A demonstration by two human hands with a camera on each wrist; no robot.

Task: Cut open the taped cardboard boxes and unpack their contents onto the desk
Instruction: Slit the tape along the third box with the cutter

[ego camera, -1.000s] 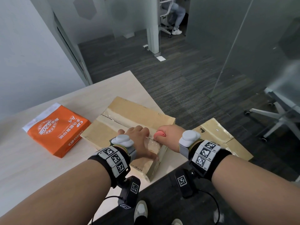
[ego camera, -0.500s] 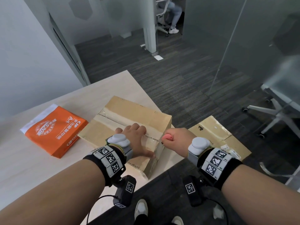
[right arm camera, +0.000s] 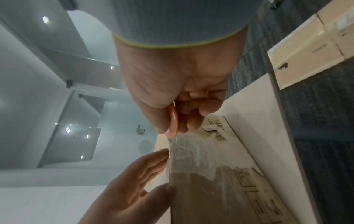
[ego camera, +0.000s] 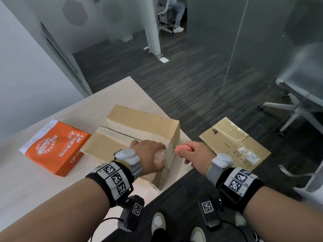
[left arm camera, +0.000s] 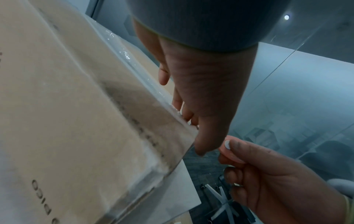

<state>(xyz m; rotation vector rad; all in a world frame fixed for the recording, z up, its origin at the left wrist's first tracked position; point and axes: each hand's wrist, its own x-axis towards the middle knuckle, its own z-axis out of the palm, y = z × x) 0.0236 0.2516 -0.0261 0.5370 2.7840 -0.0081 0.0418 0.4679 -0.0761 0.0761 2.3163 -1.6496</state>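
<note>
Two boxes from the head view: taped box (ego camera: 132, 137) on desk (ego camera: 43, 186), pinned flat under left hand (ego camera: 148, 154) to stop sliding; second box (ego camera: 234, 145) on floor. Left wrist: fingers (left arm camera: 164, 75) spread on tape. Right wrist: right hand (right arm camera: 172, 91) pinching pink cutter (right arm camera: 172, 121) at taped edge

Plain brown cardboard box (ego camera: 139, 126) with a glossy clear tape strip (ego camera: 122, 131); coral-pink cutter (ego camera: 181, 148); orange paper pack (ego camera: 56, 147) with white print and a white end; pale wood-grain desk (ego camera: 26, 186); black-and-white square-patterned wristbands (ego camera: 115, 179); dark grey striped carpet (ego camera: 192, 88)
</note>
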